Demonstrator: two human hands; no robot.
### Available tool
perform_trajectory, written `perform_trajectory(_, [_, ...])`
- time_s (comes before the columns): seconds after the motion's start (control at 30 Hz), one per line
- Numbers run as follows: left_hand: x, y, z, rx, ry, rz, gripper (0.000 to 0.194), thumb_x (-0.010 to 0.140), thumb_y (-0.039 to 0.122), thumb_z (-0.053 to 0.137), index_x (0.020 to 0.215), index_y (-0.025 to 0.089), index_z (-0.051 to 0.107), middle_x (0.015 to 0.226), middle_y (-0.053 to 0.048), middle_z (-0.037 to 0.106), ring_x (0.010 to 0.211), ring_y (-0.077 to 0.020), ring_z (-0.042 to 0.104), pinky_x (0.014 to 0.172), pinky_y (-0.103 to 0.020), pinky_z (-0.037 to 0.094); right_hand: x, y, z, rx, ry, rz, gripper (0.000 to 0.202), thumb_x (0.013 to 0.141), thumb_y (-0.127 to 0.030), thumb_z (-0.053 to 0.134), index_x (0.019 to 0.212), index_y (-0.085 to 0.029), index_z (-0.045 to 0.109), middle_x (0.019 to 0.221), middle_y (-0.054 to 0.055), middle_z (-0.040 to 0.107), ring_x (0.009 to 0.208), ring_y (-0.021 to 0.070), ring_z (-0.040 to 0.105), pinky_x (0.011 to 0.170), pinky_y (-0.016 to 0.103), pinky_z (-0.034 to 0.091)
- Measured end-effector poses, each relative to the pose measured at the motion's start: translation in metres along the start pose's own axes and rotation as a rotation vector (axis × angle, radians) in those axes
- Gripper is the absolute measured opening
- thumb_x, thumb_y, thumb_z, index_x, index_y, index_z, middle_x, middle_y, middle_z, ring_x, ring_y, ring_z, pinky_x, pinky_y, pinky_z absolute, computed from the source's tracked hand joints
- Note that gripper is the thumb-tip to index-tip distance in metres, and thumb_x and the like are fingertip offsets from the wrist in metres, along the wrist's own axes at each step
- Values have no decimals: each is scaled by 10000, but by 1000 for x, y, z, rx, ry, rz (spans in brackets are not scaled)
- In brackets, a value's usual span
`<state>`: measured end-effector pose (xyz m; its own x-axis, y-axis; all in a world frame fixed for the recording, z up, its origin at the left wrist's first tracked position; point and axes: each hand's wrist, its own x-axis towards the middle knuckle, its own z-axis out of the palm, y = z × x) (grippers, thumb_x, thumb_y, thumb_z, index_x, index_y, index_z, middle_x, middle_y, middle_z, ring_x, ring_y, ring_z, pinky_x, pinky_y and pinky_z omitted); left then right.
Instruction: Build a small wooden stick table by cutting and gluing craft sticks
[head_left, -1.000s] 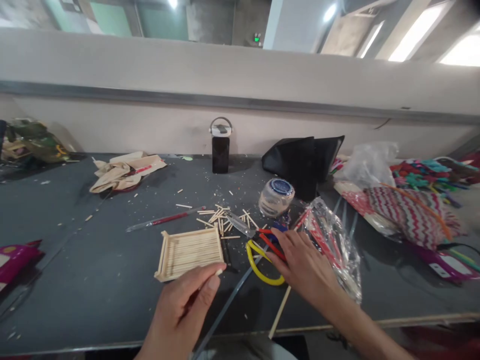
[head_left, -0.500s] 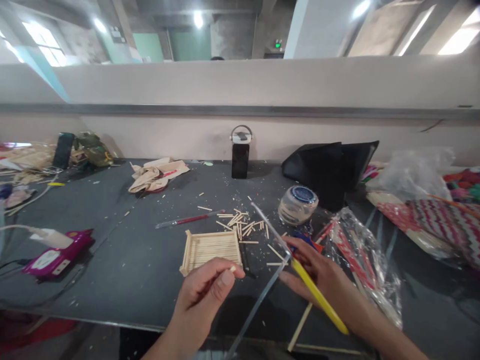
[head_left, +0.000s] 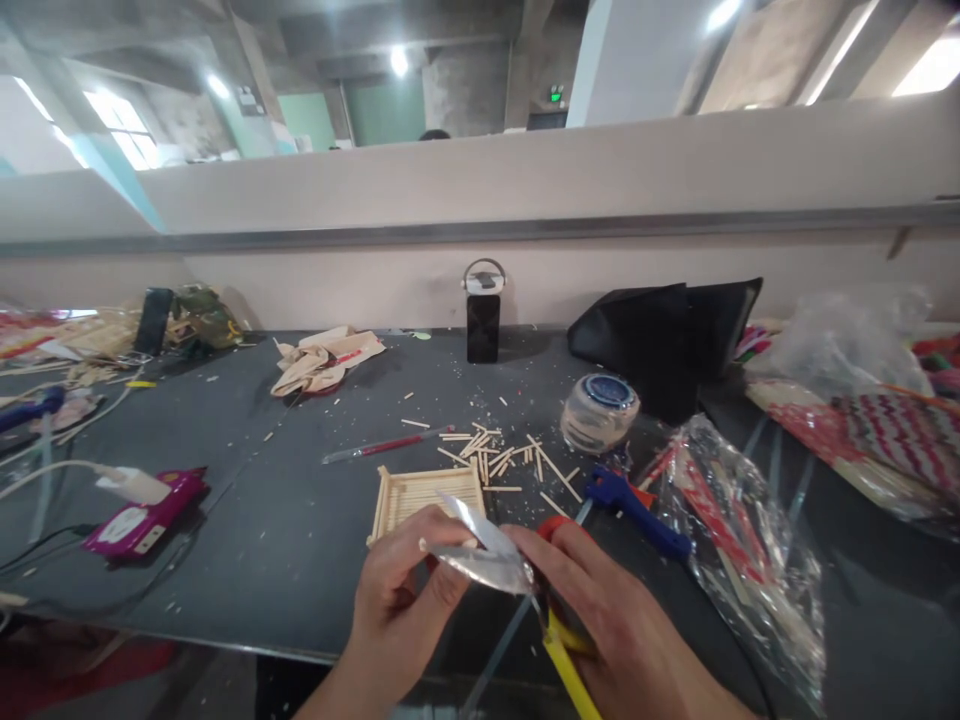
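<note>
My left hand [head_left: 409,590] is closed in a pinch on a small wooden stick [head_left: 424,545], most of it hidden by the fingers. Scissors [head_left: 487,570] with yellow and red handles are gripped in my right hand [head_left: 611,605]. Their blades are parted and reach to the left fingertips, at the stick. Just behind the left hand lies a small tray-like frame of glued wooden sticks [head_left: 427,490], partly covered by that hand. Beyond it is a loose pile of short cut sticks [head_left: 487,455].
A blue glue gun [head_left: 637,510] lies right of the sticks, near a plastic jar [head_left: 600,412] and a clear bag [head_left: 742,540]. A red pen-like tool [head_left: 390,443] lies behind the frame. At left sits a purple power strip [head_left: 146,515]; a lantern-like device [head_left: 483,315] stands behind.
My right hand has brought the scissors left and turned their blades to my left fingertips. The glue gun shows more fully now. The view has shifted slightly.
</note>
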<state>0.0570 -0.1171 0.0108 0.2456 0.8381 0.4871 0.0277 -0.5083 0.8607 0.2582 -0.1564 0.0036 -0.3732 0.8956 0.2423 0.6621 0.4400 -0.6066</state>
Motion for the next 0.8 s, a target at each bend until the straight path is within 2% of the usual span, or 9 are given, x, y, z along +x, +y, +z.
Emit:
perform_trajectory(0.17, [-2, -1, 2, 43, 36, 19, 110, 866, 309, 624, 869, 230, 701, 758, -30, 698, 704, -178, 633, 645, -257, 484, -2, -7, -4, 11, -33, 5, 695, 677, 6, 540, 1330, -220, 473, 1020, 94, 601, 870, 220, 628, 756, 360, 570])
perform_trajectory(0.3, [-3, -2, 3, 45, 11, 20, 123, 875, 317, 609, 867, 238, 703, 760, -29, 696, 700, -179, 630, 651, -265, 483, -3, -10, -7, 2, -52, 9, 664, 671, -11, 536, 1301, -217, 499, 975, 89, 611, 824, 216, 628, 724, 345, 576])
perform_trajectory(0.57, [-6, -5, 2, 72, -14, 23, 91, 878, 278, 603, 857, 244, 685, 755, -19, 678, 694, -174, 616, 664, -266, 475, 0, -11, -6, -21, -38, 0, 682, 663, -14, 512, 1319, -198, 484, 1009, 108, 598, 824, 221, 632, 702, 360, 577])
perform_trajectory(0.8, [-10, -8, 4, 120, 19, 26, 80, 878, 247, 594, 858, 236, 671, 727, -14, 647, 666, -163, 588, 628, -253, 472, -5, 1, 3, -85, 53, -44, 580, 719, -61, 512, 1284, -189, 500, 925, 97, 637, 737, 211, 643, 609, 312, 556])
